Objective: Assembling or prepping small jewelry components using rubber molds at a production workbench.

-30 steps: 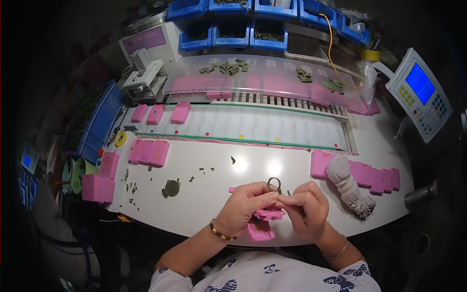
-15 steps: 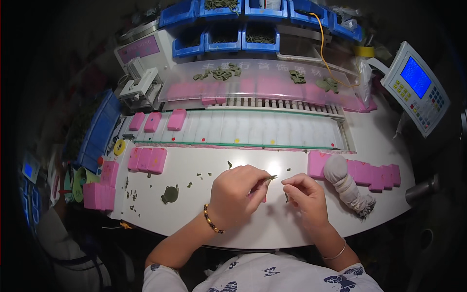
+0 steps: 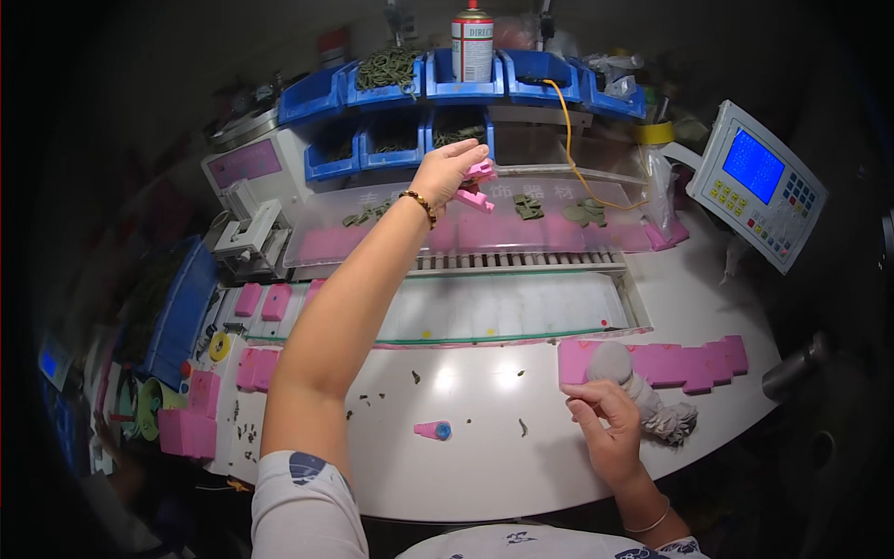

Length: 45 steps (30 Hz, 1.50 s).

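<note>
My left hand (image 3: 451,174) reaches far forward over the translucent cover, just in front of the blue bins. Its fingers are closed around a pink two-pronged piece (image 3: 476,200); most of that piece is hidden by the hand. Near the front right of the white table, my right hand (image 3: 610,430) hovers with loosely curled fingers, the thumb apart from them, and nothing shows in it. Beside it stand pink blocks (image 3: 579,361) and a grey-white cloth bundle (image 3: 643,396). A small pink piece with a blue round end (image 3: 434,429) lies mid-table, with a dark green scrap (image 3: 523,427) to its right.
A white roller bed (image 3: 503,307) crosses behind the table. On the translucent cover (image 3: 438,238) lie flat green pieces (image 3: 587,213). Blue bins (image 3: 389,144) line the back, a spray can (image 3: 472,47) in one. A control panel (image 3: 768,182) stands right; an orange cable (image 3: 582,158) hangs down.
My left hand has gone from above the table to far forward, now with the pink piece. The small green piece it pinched is out of sight. The view has tilted up.
</note>
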Each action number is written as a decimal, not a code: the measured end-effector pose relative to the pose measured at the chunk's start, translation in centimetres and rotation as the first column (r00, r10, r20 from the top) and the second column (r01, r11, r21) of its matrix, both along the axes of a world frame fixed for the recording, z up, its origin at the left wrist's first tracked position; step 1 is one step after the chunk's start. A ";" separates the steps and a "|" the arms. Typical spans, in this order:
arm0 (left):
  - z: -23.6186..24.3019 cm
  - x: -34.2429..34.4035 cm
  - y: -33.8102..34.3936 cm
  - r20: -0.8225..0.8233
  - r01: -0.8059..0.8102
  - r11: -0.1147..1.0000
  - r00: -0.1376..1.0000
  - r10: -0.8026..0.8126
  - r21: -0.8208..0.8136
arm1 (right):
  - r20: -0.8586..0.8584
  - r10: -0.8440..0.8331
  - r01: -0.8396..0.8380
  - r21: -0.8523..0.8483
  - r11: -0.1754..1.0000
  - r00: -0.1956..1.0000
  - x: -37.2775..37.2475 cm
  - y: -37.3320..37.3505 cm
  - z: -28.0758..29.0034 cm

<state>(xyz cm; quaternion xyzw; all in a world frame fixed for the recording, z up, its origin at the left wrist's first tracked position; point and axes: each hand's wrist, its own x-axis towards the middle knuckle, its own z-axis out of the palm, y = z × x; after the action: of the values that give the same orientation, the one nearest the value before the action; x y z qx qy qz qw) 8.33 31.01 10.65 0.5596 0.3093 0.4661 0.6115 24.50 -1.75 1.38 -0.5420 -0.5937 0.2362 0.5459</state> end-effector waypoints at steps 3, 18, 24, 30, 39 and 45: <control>-2.5 2.4 -0.9 -0.041 0.105 0.994 0.994 -0.106 -0.022 | 0.109 -0.042 0.038 0.046 0.998 0.993 1.1 -0.1 0.4; -8.9 -2.9 -19.7 0.303 0.181 0.816 0.953 -0.008 -0.548 | 0.394 0.167 -0.022 -0.347 0.938 0.904 9.4 0.7 -0.5; -10.5 -2.5 -23.0 0.241 0.108 0.784 0.969 0.055 -0.612 | 0.848 -0.072 0.032 0.065 0.997 0.526 5.4 -0.8 1.4; -10.1 -1.5 -25.3 0.184 0.080 0.829 0.983 0.028 -0.554 | 0.752 -0.400 0.061 0.435 0.898 0.524 1.2 -2.2 6.5; -9.5 -5.2 -25.7 0.162 0.053 0.940 0.987 0.003 -0.338 | 0.868 -0.165 -0.272 0.319 0.908 0.469 -1.1 -1.4 7.0; -10.3 -5.0 -27.9 0.225 -0.069 0.996 0.973 0.053 0.064 | 0.887 -0.046 -0.349 0.229 0.909 0.460 -4.4 -2.0 3.5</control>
<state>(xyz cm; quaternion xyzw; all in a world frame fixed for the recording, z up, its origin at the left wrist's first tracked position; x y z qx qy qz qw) 3.35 3.13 0.39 0.5155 0.2388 0.5553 0.6074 20.12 -3.76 4.90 -0.4124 -0.8683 -0.1457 0.2340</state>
